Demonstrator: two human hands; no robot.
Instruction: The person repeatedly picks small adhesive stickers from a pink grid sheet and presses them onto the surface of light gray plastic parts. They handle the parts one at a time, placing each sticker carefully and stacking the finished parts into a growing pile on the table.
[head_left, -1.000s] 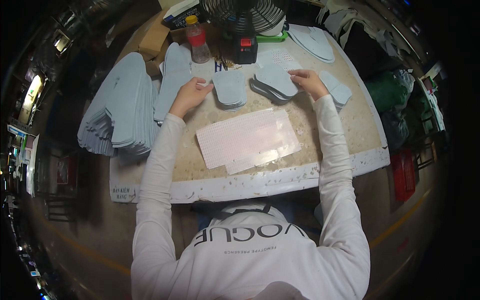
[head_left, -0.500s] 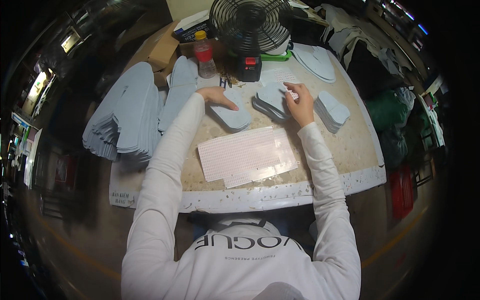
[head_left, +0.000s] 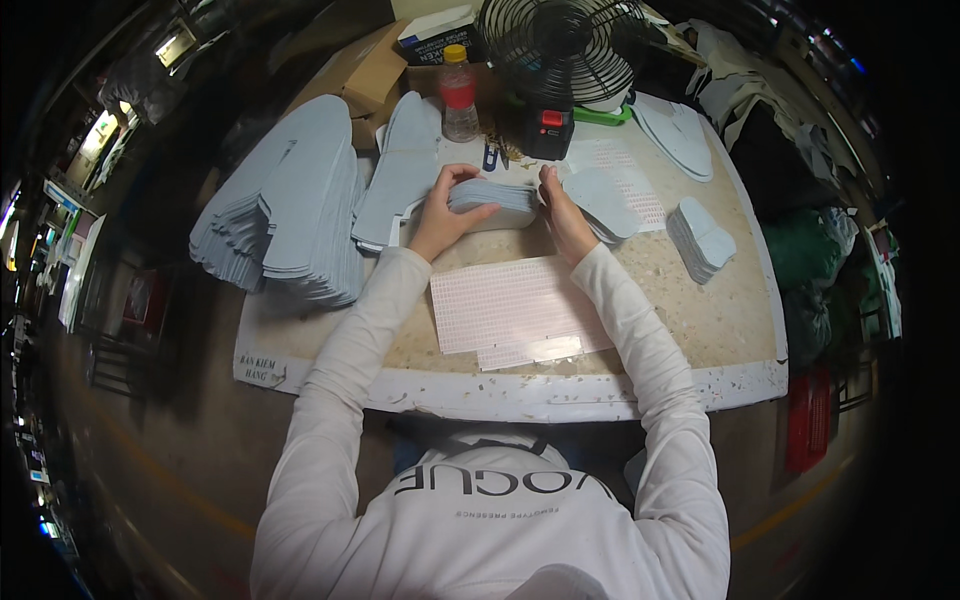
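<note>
My left hand (head_left: 447, 218) is closed on a stack of light blue-grey insole-shaped pieces (head_left: 492, 198), with the thumb along the near side and the fingers curled at the far left. The stack is tipped so its layered edges show. My right hand (head_left: 567, 218) rests at the stack's right end, fingers stretched out and held together. Just right of that hand lies a second stack of the pieces (head_left: 603, 200). Printed label sheets (head_left: 520, 305) lie nearer me, in front of both hands. Another label sheet (head_left: 640, 185) shows behind the second stack.
Tall piles of larger blue-grey pieces (head_left: 290, 200) stand at the left. A small stack (head_left: 702, 240) sits at the right, and flat pieces (head_left: 677, 142) lie at the far right. Behind are a capped bottle (head_left: 459, 95), a black fan (head_left: 562, 45) and a cardboard box (head_left: 350, 70).
The stack by my left hand has been lifted and tipped from lying flat. My right hand has moved left to its end; the small label piece it held is no longer visible. The view has shifted.
</note>
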